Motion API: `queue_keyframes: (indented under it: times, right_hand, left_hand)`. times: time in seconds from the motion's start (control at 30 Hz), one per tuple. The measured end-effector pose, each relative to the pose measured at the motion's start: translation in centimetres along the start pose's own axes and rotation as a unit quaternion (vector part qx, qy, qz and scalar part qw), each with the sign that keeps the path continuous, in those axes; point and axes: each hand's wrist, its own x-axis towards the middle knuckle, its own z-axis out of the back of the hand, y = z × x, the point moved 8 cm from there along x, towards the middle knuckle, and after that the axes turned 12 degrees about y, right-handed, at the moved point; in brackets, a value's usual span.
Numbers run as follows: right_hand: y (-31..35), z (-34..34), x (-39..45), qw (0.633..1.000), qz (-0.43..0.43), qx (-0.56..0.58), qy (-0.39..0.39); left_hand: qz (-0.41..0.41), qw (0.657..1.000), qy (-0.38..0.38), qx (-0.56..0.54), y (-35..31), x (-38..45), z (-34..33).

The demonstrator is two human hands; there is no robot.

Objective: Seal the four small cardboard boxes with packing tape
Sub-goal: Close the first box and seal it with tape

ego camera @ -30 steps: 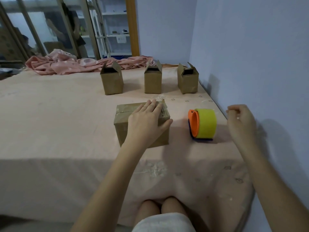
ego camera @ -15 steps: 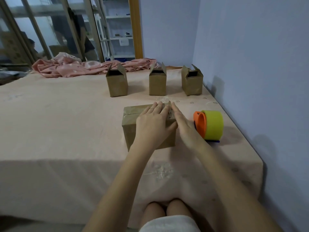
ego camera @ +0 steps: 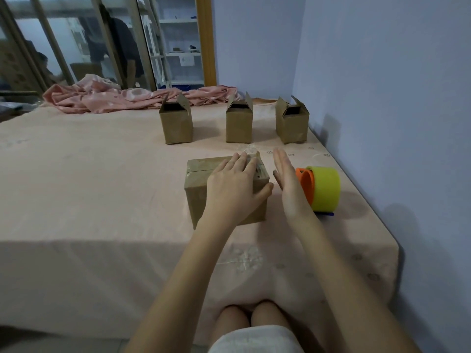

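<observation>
A table (ego camera: pixel 102 200) covered in a pale pink cloth fills most of the view, its right edge close to a lilac wall (ego camera: pixel 382 98). Along its far edge lies a crumpled pink sheet (ego camera: pixel 122 98), with glass doors (ego camera: pixel 76 42) behind it.

Nearest the person sits the closed cardboard box (ego camera: pixel 201 197), lying on the table with clear tape shining across its top seam. The left hand (ego camera: pixel 235 189) rests flat on the right part of the box top, fingers straight and together, thumb lying against the box's right front corner; it presses rather than grips. The right hand (ego camera: pixel 289 182) stands on edge just to the right of the box, fingers straight, released and holding nothing; whether it touches the box side I cannot tell.

Just beyond the right hand stands the tape dispenser (ego camera: pixel 323 188), a yellow-green roll with an orange side, upright on the table.

Further back, three small cardboard boxes stand in a row, well apart from one another, flaps raised: the left open box (ego camera: pixel 175 126), the middle open box (ego camera: pixel 239 124) and the right open box (ego camera: pixel 291 124), the last near the wall.
</observation>
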Motion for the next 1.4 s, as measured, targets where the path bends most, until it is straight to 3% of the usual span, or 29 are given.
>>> queue_keyframes:
  times: [0.1, 0.37, 0.53, 0.6, 0.63, 0.67, 0.73, 0.77, 0.83, 0.9, 1.0, 1.07, 1.13, 1.3, 1.4]
  right_hand:
    - [-0.4, -1.2, 0.5, 0.999, -0.007, 0.042, 0.013]
    - [-3.6, 0.8, -0.2, 0.991, -0.058, -0.041, -0.111]
    - [-3.8, 1.0, 0.0, 0.990, -0.080, -0.108, -0.034]
    - [-3.0, 1.0, -0.1, 0.988, -0.048, -0.145, -0.038]
    - [-2.3, 0.9, -0.5, 0.986, -0.014, -0.158, -0.056]
    - [-1.6, 0.8, -1.0, 0.981, 0.014, -0.175, -0.079]
    - [-0.3, 0.7, -2.7, 0.959, 0.059, -0.233, -0.148]
    - [0.6, 0.6, -3.9, 0.939, 0.094, -0.274, -0.183]
    - [2.3, -0.5, -6.4, 0.892, 0.180, -0.347, -0.228]
    - [2.8, -2.1, -7.8, 0.869, 0.225, -0.385, -0.215]
    - [1.2, -4.4, -6.9, 0.899, 0.162, -0.384, -0.134]
    - [0.5, -5.4, -6.3, 0.882, 0.126, -0.439, -0.119]
    - [0.2, -5.8, -5.8, 0.871, 0.113, -0.467, -0.107]
    - [-0.3, -3.2, -4.3, 0.908, 0.044, -0.409, -0.078]
    - [0.6, -0.3, -4.1, 0.909, 0.020, -0.412, -0.064]
  left_hand:
    - [-0.002, 1.000, -0.004, 0.004, -0.1, 0.0, 0.2]
    - [-0.011, 0.999, 0.038, 0.010, -0.2, 0.3, -0.1]
    - [-0.006, 0.997, 0.079, 0.019, -0.1, 0.5, -0.4]
    - [0.000, 0.993, 0.101, -0.064, 0.0, 0.4, 0.1]
    - [0.009, 0.980, 0.107, -0.169, 0.5, 0.5, 0.5]
    - [0.028, 0.943, 0.101, -0.315, 1.4, 0.5, 1.1]
    - [0.067, 0.824, 0.005, -0.562, 4.5, 0.1, 2.8]
    - [0.092, 0.788, -0.065, -0.605, 6.7, -0.4, 3.6]
    - [0.128, 0.803, -0.144, -0.564, 10.6, -1.3, 4.2]
    - [0.148, 0.811, -0.112, -0.555, 13.1, -1.7, 2.4]
    - [0.169, 0.787, -0.015, -0.594, 13.7, -2.3, -1.8]
    - [0.169, 0.746, 0.004, -0.644, 13.0, -2.9, -3.5]
    - [0.159, 0.725, -0.006, -0.670, 12.2, -3.3, -4.3]
    - [0.097, 0.714, -0.008, -0.693, 8.7, -4.3, -3.9]
    - [0.043, 0.748, 0.016, -0.662, 5.8, -4.5, -3.6]
